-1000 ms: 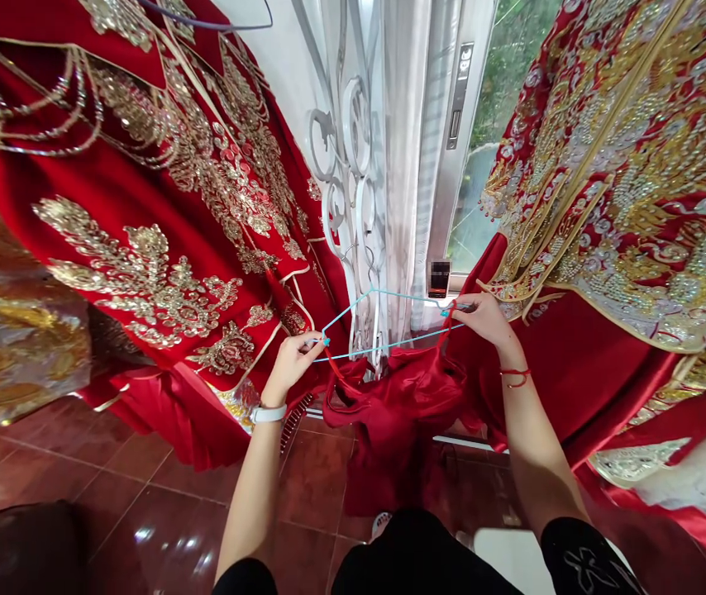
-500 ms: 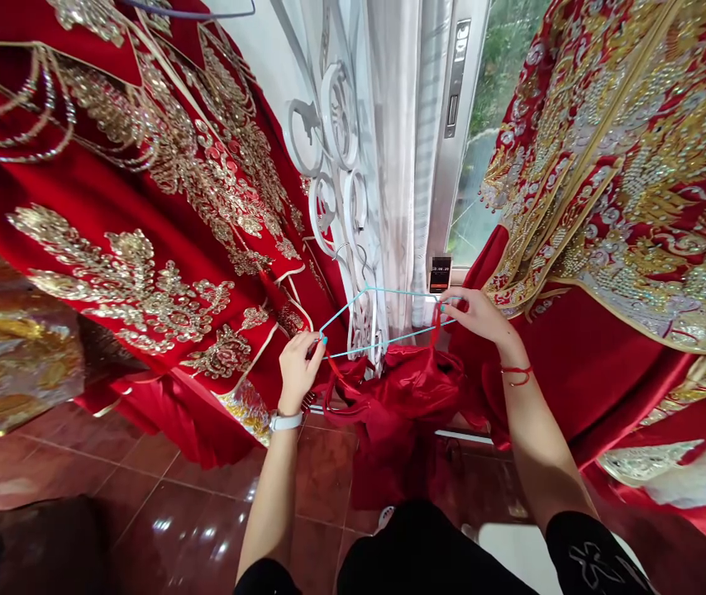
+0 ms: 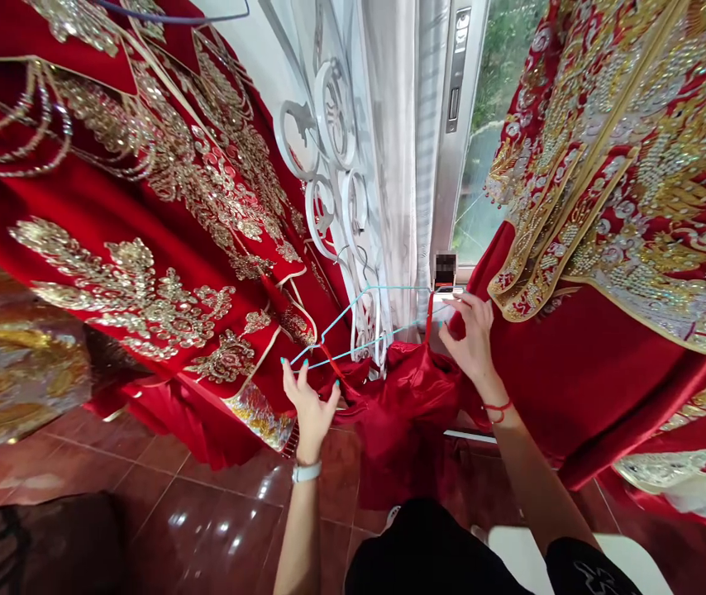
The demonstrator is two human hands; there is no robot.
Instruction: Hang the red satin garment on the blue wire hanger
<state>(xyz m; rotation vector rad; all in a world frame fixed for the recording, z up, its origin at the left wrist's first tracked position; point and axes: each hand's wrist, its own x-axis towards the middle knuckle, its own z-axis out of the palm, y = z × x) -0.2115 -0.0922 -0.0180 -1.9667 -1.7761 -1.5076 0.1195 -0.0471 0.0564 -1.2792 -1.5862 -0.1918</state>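
A light blue wire hanger [image 3: 345, 315] hangs by its hook from a white scrollwork stand [image 3: 359, 198]. From it hangs a red satin garment [image 3: 415, 384], one thin strap [image 3: 430, 318] looped near the right end and another strap [image 3: 332, 364] at the left. My left hand [image 3: 311, 409] is open just below the hanger's left end, fingers spread and holding nothing. Beside the right end, my right hand [image 3: 472, 340] is open too, thumb apart from the fingers. Whether its fingertips touch the hanger cannot be made out.
Red gowns with gold embroidery [image 3: 142, 281] hang at my left. A heavily beaded red and gold jacket [image 3: 613, 190] hangs at my right. A phone [image 3: 445, 269] stands by the window. A white stool [image 3: 576, 554] and a dark bag [image 3: 43, 541] are low down, on red floor tiles [image 3: 204, 529].
Both hands have let go of the straps at the hanger's ends. My left hand has dropped lower and its fingers have spread; my right hand has moved slightly right and down.
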